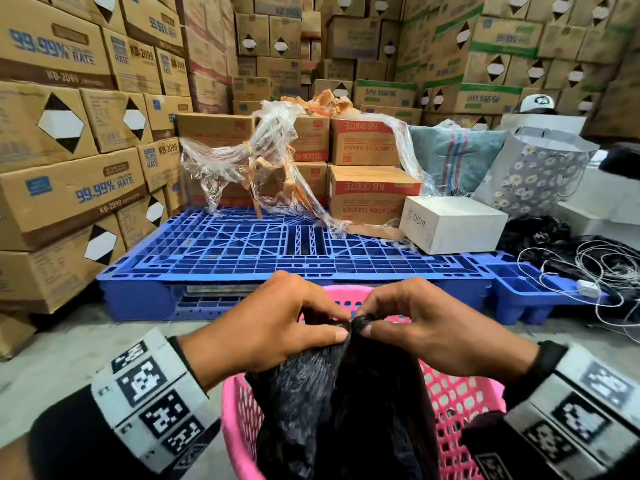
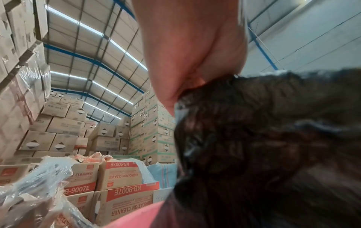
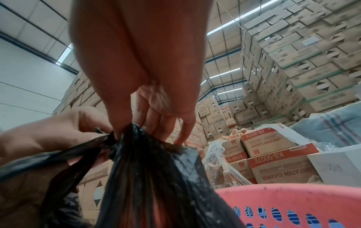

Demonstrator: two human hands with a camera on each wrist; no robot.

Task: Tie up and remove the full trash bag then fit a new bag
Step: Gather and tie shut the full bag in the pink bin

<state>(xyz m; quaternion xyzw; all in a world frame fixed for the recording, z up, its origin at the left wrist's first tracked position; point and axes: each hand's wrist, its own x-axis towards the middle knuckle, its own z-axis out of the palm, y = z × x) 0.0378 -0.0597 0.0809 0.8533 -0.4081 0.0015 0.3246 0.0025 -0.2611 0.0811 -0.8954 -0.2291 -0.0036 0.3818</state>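
I see the black trash bag (image 1: 346, 393) standing in the pink perforated basket (image 1: 460, 393) on the concrete floor (image 1: 69, 358), its mouth gathered into a bunched knot (image 1: 362, 322) above the basket's far rim. My left hand (image 1: 263, 327) pinches the plastic just left of that knot, thumb and forefinger closed on it, the other fingers curled above. My right hand (image 1: 426, 327) pinches the knot from the other side, thumb underneath and fingertips on top; from the right wrist view the fingers (image 3: 156, 123) close on the twisted neck while a strand of the bag runs off to the left hand. The two hands nearly touch at the knot. Just beyond the basket lies a blue plastic pallet (image 1: 277, 251) carrying lubrication cleaner cartons (image 1: 367, 195) draped in torn clear stretch wrap (image 1: 263, 157) and a white box (image 1: 450, 223) at its right end. Tangled white cords (image 1: 602, 268) lie on the floor to the right, beside a daisy-print bag (image 1: 533, 171). Stacked cardboard cartons (image 1: 69, 133) wall the space.
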